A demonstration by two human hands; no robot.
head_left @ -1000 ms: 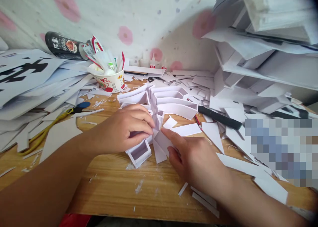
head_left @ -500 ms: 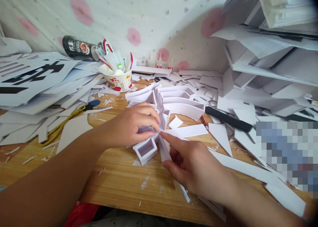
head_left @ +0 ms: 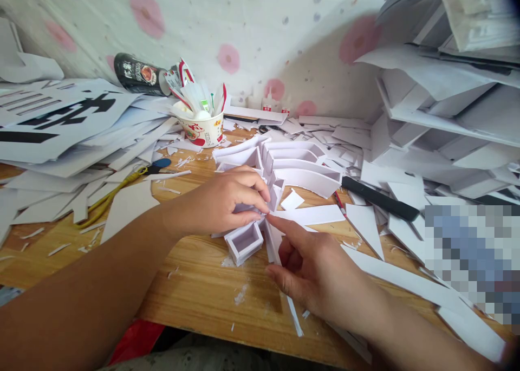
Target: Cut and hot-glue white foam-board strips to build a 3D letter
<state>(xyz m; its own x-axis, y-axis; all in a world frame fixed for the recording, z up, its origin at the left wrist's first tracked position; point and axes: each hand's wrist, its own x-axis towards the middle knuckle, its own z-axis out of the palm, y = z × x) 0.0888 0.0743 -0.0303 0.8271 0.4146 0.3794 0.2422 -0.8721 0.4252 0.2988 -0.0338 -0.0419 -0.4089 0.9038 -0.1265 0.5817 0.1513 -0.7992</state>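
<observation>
A white foam-board shape with several curved walls stands on the wooden table in front of me. My left hand bends over its middle, fingers and thumb closed around a wall at the joint; the hand hides that part. From the right, my right hand touches the same joint with its outstretched index fingertip. Its thumb is apart from the index finger, and the other fingers are curled. A white strip runs from the joint down beneath my right hand. Below my left hand sits a small box-like white section.
A paper tub of packets stands behind, with a black can lying nearby. Yellow-handled scissors lie left, by stacked sheets. A black-handled tool, white offcuts and piled foam-board shapes occupy the right.
The whole view has shifted slightly, so things appear a little farther right. Both hands keep nearly the same pose at the joint.
</observation>
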